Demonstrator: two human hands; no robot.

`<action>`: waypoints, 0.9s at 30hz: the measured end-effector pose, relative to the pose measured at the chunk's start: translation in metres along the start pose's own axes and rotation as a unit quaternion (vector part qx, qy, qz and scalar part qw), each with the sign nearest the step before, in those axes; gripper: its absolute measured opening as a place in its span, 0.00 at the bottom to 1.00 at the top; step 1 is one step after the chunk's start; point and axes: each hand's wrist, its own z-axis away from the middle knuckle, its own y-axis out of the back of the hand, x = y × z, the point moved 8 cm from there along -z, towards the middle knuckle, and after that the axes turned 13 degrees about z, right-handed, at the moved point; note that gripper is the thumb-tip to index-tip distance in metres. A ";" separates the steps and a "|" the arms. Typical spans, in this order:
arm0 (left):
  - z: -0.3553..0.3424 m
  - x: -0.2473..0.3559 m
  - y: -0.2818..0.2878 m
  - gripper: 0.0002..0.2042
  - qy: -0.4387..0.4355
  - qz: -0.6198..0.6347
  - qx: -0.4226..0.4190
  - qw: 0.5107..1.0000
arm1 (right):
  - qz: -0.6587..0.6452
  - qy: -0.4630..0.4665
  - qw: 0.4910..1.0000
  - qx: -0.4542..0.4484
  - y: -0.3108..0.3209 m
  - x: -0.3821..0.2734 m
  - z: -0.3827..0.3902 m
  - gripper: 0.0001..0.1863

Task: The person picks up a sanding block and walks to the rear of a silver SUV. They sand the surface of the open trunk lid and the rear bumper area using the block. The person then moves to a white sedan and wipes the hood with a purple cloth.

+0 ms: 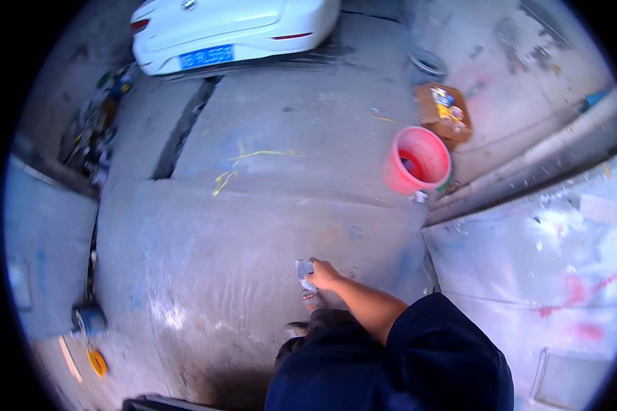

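My right hand (324, 275) is out in front of me, above my feet. Its fingers are closed around a small flat grey piece (304, 268) with a pale whitish part at its lower end; I cannot make out exactly what it is. Just below the hand is one of my feet, in a sandal (312, 299). My left hand does not show anywhere.
A white car (233, 27) stands at the far end of the concrete floor. To the right are a pink bucket (399, 171), a cardboard box (428, 109) and a dark round tub (428, 65). Clutter (92, 133) lines the left wall; a yellow ring (98, 363) lies nearer.
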 end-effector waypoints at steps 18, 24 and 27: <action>-0.278 0.363 -0.017 0.09 -0.311 -0.262 -0.019 0.913 | 0.141 -0.179 0.972 -0.063 -0.006 0.027 -0.043 0.20; -0.280 0.474 -0.094 0.09 -0.327 -0.237 -0.036 0.914 | 0.116 -0.097 0.988 0.010 0.062 -0.085 -0.123 0.25; -0.295 0.508 -0.112 0.12 -0.286 -0.260 -0.020 0.922 | 0.087 -0.128 0.987 0.036 0.080 -0.095 -0.167 0.30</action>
